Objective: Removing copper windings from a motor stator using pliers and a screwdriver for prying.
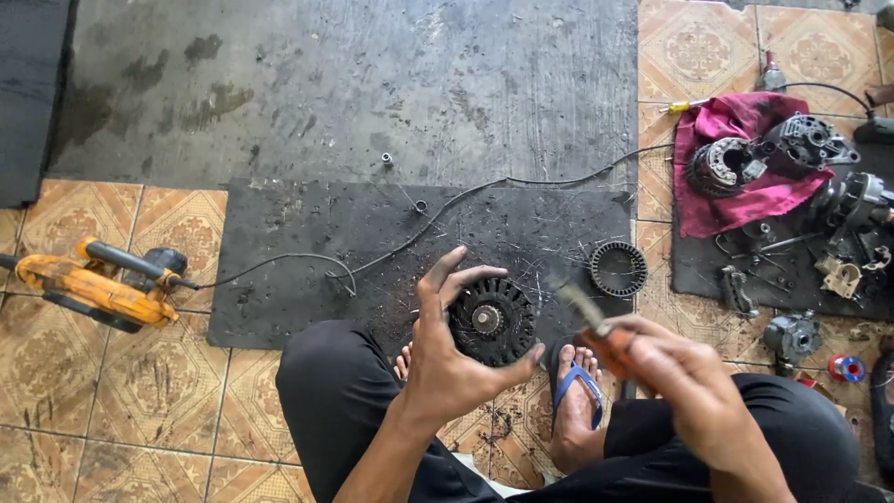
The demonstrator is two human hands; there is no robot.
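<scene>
Squatting over the tiled floor (140,391), the person cradles a black round motor part (492,321) in the left hand (447,359), palm behind it and its hub face turned up toward the camera, probably so the centre stays open to the tool. Those fingers (445,272) are clamped around the rim, the thumb hooked under the lower edge, the wrist bent back above the knees. The right hand (684,373) is wrapped tight on an orange-handled tool (601,333), whose blurred tip slants toward the part, just beside it. A loose black ring (618,268) lies on the dark mat (307,233) nearby; an orange blower (98,284) sits well apart.
</scene>
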